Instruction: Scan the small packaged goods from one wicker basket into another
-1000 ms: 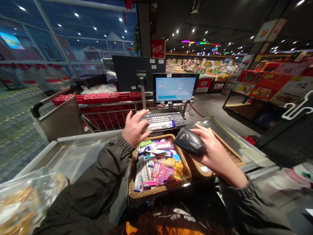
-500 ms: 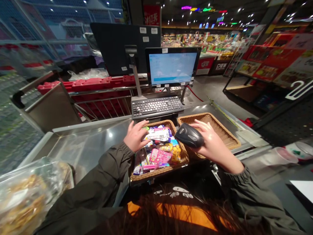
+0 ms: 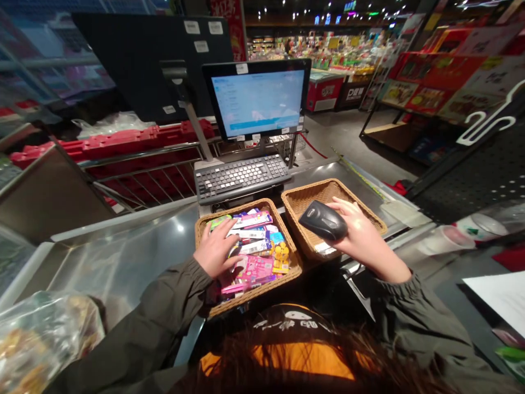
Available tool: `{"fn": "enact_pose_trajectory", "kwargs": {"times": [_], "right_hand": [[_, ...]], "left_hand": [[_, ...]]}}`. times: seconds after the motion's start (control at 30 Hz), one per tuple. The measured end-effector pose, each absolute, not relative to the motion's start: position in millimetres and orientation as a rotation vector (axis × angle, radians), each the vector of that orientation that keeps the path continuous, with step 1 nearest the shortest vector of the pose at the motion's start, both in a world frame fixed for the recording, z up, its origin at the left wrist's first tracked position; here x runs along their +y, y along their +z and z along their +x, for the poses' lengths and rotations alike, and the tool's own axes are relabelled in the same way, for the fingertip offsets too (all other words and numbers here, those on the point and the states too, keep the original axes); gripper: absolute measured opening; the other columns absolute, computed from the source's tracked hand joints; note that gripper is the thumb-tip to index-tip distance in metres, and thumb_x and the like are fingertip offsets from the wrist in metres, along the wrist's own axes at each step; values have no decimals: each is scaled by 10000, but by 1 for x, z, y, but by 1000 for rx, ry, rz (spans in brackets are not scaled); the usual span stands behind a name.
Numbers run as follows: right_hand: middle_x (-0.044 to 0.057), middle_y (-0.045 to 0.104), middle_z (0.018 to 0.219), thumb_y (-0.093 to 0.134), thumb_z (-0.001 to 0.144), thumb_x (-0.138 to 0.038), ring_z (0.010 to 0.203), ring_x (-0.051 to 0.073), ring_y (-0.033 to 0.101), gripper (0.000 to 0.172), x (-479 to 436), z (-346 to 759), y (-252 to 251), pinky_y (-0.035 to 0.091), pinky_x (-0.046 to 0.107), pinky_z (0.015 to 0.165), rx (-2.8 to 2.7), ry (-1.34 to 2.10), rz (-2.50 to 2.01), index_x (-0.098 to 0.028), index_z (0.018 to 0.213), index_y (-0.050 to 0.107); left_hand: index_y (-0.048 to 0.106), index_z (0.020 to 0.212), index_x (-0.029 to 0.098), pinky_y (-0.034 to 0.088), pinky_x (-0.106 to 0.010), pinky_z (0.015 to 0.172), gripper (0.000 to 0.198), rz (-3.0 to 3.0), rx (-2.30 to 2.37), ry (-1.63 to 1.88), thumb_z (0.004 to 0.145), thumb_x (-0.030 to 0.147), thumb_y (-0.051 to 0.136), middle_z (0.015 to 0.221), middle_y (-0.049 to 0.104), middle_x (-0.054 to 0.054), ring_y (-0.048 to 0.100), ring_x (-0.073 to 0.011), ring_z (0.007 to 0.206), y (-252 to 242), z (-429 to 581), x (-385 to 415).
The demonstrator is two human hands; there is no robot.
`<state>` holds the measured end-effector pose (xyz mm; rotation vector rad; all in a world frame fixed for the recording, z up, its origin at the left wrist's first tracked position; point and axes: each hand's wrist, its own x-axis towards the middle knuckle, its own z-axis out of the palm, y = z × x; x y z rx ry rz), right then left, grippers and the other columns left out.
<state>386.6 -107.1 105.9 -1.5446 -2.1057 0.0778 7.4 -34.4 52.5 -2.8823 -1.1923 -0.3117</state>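
My left hand point(image 3: 215, 249) is over the left side of a wicker basket point(image 3: 295, 265), its fingers spread across the packets inside. Long white-and-blue packets point(image 3: 251, 234), a pink packet point(image 3: 256, 266) and a yellow pack point(image 3: 281, 254) fill this basket. Whether the fingertips press on a packet, I cannot tell. My right hand point(image 3: 361, 235) grips a black handheld barcode scanner point(image 3: 322, 220) above a second wicker basket point(image 3: 295, 202). A small white item point(image 3: 325, 248) lies at the near side of that second basket, partly hidden by the scanner.
Behind the baskets are a keyboard point(image 3: 241, 178) and a lit monitor point(image 3: 258, 101). A clear bag of food point(image 3: 45, 334) sits on the metal counter point(image 3: 135, 254) at the left. Cups point(image 3: 447, 241) and a paper sheet point(image 3: 500, 298) are at the right.
The view has shifted. My left hand has spread lower over the packets, and the loose white packet on top now lies differently. The scanner has moved from between the baskets to over the right one.
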Motion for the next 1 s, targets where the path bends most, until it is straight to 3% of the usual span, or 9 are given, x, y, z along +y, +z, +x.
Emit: {"fn": "enact_pose_trajectory", "kwargs": {"times": [0.2,0.37,0.57,0.7,0.87,1.0], "right_hand": [[145,665,1191,677,783,-484,1301,434,516,401,-116,459,109,401,667,1071,-1813,-123,-1727,-225,1088,661],[137,662,1190,675,780,-497,1294,424,525,411,-120,501,108,405,659,1080,-1709,-183,-1766,-231,1093,650],[134,643,1233,676,800,-405,1337,398,491,435,-121,528,101,387,643,1105,-1648,-156,-1781,-234,1194,603],[135,628,1263,679,813,-400,1371,393,457,443,-117,543,97,372,645,1120,-1648,-127,-1790,-244,1216,584],[144,617,1290,694,809,-434,1377,405,451,469,-110,558,90,330,686,1130,-1642,-104,-1828,-242,1219,570],[151,611,1303,703,806,-406,1387,402,442,461,-104,566,85,314,687,1142,-1628,-71,-1832,-231,1209,565]], "left_hand": [[650,1146,217,227,-687,1147,325,-3001,-885,-421,869,386,642,1548,424,-170,325,-372,1467,85,76,-4],[676,1139,202,193,-646,1183,384,-3124,-615,-375,801,377,717,1573,381,-175,273,-369,1489,74,189,48],[584,1345,173,173,-630,1200,713,-3193,-516,74,685,309,818,1617,282,-194,233,-393,1497,13,329,104],[607,1310,147,179,-608,1207,703,-3159,-570,301,656,262,838,1613,273,-226,246,-388,1494,-43,388,125],[534,1392,128,157,-526,1236,639,-3174,-478,277,781,217,695,1640,216,-196,213,-329,1519,-96,413,127],[384,1510,142,111,-582,1230,623,-3160,-550,192,904,213,513,1659,141,-186,167,-327,1532,-123,413,118]]}}
